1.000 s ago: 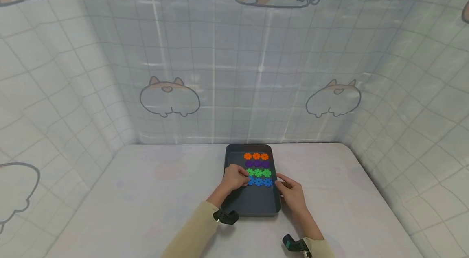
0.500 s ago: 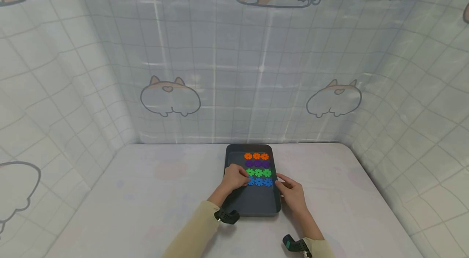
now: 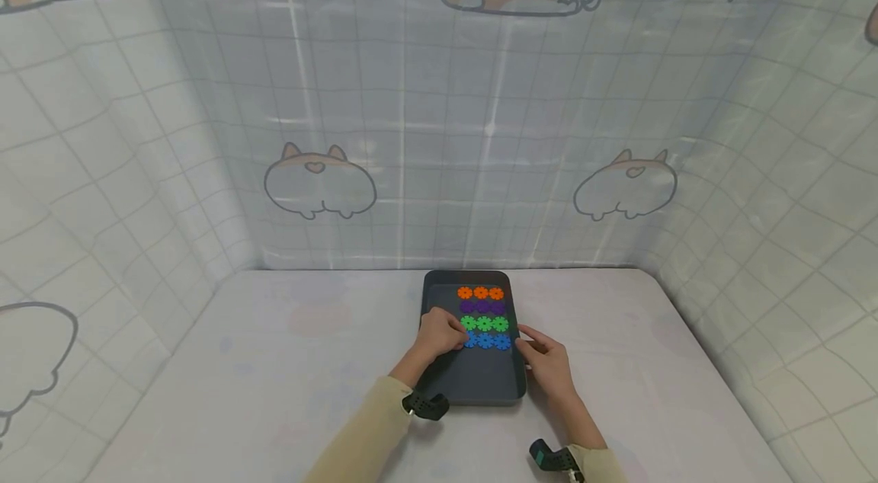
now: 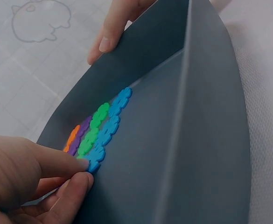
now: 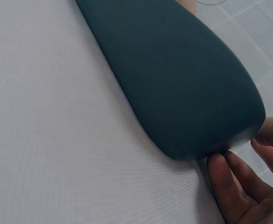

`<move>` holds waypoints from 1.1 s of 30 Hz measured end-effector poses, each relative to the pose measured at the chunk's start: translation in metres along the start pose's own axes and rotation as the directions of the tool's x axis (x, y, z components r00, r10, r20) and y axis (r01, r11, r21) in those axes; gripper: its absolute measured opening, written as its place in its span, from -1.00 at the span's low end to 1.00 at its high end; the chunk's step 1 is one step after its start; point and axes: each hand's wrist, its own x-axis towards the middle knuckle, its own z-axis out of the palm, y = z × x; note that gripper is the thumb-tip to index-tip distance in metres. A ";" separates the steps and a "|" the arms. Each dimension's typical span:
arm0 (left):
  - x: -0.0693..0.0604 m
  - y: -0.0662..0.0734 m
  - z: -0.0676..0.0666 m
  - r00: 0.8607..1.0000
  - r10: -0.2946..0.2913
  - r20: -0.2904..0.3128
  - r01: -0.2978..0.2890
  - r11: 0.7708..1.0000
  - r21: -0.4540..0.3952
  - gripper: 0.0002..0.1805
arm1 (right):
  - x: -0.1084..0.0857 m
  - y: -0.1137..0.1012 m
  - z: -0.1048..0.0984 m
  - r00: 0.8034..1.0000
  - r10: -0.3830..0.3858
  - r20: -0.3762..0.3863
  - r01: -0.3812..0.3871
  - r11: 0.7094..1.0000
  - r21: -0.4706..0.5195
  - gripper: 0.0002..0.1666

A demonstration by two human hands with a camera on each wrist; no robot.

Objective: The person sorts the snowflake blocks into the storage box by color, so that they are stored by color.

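A dark grey tray [image 3: 473, 380] holds notched, flower-shaped plastic discs laid in rows. In the head view the blue discs [image 3: 485, 341] form the nearest row, with green discs [image 3: 484, 324], purple discs [image 3: 482, 307] and orange discs [image 3: 480, 292] behind. My left hand [image 3: 439, 334] reaches over the tray's left side; thumb and finger pinch the leftmost blue disc [image 4: 96, 156], partly covering it. At the tray's right side my right hand [image 3: 547, 369] grips the rim, its fingers [image 4: 112, 32] showing over the wall in the left wrist view.
The tray stands on a pale cloth-covered table [image 3: 274, 376], near its back edge. Curtain-like walls [image 3: 439, 102] with a grid and cartoon animals enclose the back and both sides. Each wrist wears a dark band [image 3: 425, 406].
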 end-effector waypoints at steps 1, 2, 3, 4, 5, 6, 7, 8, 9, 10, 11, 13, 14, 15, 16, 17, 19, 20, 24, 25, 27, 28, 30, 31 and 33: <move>0.000 0.000 0.000 1.000 0.001 -0.001 -0.001 1.000 0.006 -0.96 | 0.000 0.000 0.000 1.000 0.000 0.002 0.000 1.000 0.000 -0.56; 0.000 0.000 0.000 1.000 0.003 -0.004 -0.003 1.000 0.012 -0.96 | 0.000 0.000 0.000 1.000 0.005 0.003 -0.005 1.000 0.003 -0.56; 0.000 0.000 0.000 1.000 0.002 -0.005 -0.002 1.000 0.015 -0.96 | 0.000 -0.001 0.000 1.000 0.002 0.005 -0.002 1.000 0.001 -0.55; 0.000 0.000 0.000 1.000 0.005 -0.007 -0.005 1.000 0.017 -0.96 | 0.000 -0.001 0.000 1.000 0.000 0.007 0.000 1.000 0.000 -0.55; 0.000 0.000 0.000 1.000 0.007 -0.009 -0.006 1.000 0.018 -0.95 | 0.000 -0.001 0.000 1.000 -0.001 0.008 0.001 1.000 -0.002 -0.55; 0.000 0.000 0.001 1.000 0.005 -0.009 -0.005 1.000 0.018 -0.95 | 0.000 -0.001 0.000 1.000 -0.002 0.010 0.002 1.000 -0.003 -0.54; 0.000 -0.001 0.001 1.000 0.003 -0.009 -0.003 1.000 0.017 -0.95 | -0.001 -0.001 0.000 1.000 -0.004 0.011 0.004 1.000 -0.004 -0.54; 0.000 -0.001 0.001 1.000 0.003 -0.010 -0.003 1.000 0.016 -0.94 | -0.001 -0.001 0.000 1.000 -0.007 0.012 0.007 1.000 -0.006 -0.54; 0.000 -0.001 0.001 1.000 0.003 -0.010 -0.003 1.000 0.015 -0.94 | -0.001 -0.001 0.000 1.000 -0.009 0.013 0.009 1.000 -0.007 -0.54; 0.000 -0.001 0.000 1.000 0.006 -0.011 -0.006 1.000 0.014 -0.94 | -0.001 -0.002 0.000 1.000 -0.010 0.013 0.010 1.000 -0.008 -0.54; -0.001 -0.001 0.000 1.000 0.006 -0.010 -0.006 1.000 0.015 -0.94 | -0.002 -0.002 0.000 1.000 -0.011 0.014 0.011 1.000 -0.008 -0.55; -0.001 -0.001 0.000 1.000 0.011 -0.010 -0.011 1.000 0.019 -0.95 | -0.002 -0.002 -0.001 1.000 -0.014 0.013 0.014 1.000 -0.009 -0.55; -0.001 -0.001 0.000 1.000 0.014 -0.010 -0.013 1.000 0.022 -0.95 | -0.002 -0.002 -0.001 1.000 -0.015 0.012 0.015 1.000 -0.010 -0.55; -0.001 -0.002 0.001 1.000 0.016 -0.010 -0.015 1.000 0.023 -0.95 | -0.002 -0.002 -0.001 1.000 -0.014 0.011 0.014 1.000 -0.011 -0.55; -0.001 -0.002 0.001 1.000 0.018 -0.011 -0.018 1.000 0.025 -0.96 | -0.002 -0.002 -0.001 1.000 -0.014 0.010 0.014 1.000 -0.013 -0.55; -0.001 -0.002 0.001 1.000 0.020 -0.011 -0.020 0.999 0.029 -0.96 | -0.002 -0.002 -0.001 1.000 -0.014 0.010 0.014 1.000 -0.013 -0.55; -0.001 -0.002 0.001 1.000 0.025 -0.013 -0.024 0.999 0.037 -0.96 | -0.002 -0.002 -0.001 1.000 -0.016 0.008 0.016 1.000 -0.014 -0.55; -0.001 -0.002 0.001 1.000 0.026 -0.013 -0.025 0.999 0.038 -0.96 | -0.002 -0.002 0.000 1.000 -0.014 0.007 0.014 1.000 -0.013 -0.55; -0.002 -0.001 0.001 0.999 0.036 -0.011 -0.035 0.998 0.046 -0.96 | -0.002 -0.003 0.000 1.000 -0.015 0.005 0.015 1.000 -0.004 -0.57; -0.002 -0.001 0.001 0.999 0.038 -0.009 -0.037 0.998 0.045 -0.96 | -0.002 -0.003 0.000 1.000 -0.015 0.005 0.015 1.000 -0.002 -0.57; -0.003 -0.001 0.000 0.999 0.043 -0.003 -0.043 0.998 0.043 -0.97 | -0.001 -0.003 0.000 1.000 -0.017 0.005 0.017 1.000 0.000 -0.57; -0.003 0.000 -0.001 0.999 0.045 0.002 -0.045 0.998 0.042 -0.97 | -0.001 -0.003 0.000 1.000 -0.017 0.005 0.017 1.000 0.000 -0.56; -0.003 0.001 -0.002 0.998 0.053 0.018 -0.054 0.998 0.042 -0.95 | -0.001 -0.002 0.000 1.000 -0.016 0.003 0.016 1.000 0.000 -0.56; -0.004 0.002 -0.003 0.998 0.055 0.029 -0.056 0.997 0.043 -0.94 | -0.001 -0.002 0.000 1.000 -0.016 0.003 0.016 1.000 0.001 -0.56; -0.006 0.004 -0.005 0.997 0.057 0.052 -0.059 0.997 0.051 -0.90 | -0.001 -0.002 0.000 1.000 -0.015 0.004 0.015 1.000 -0.001 -0.56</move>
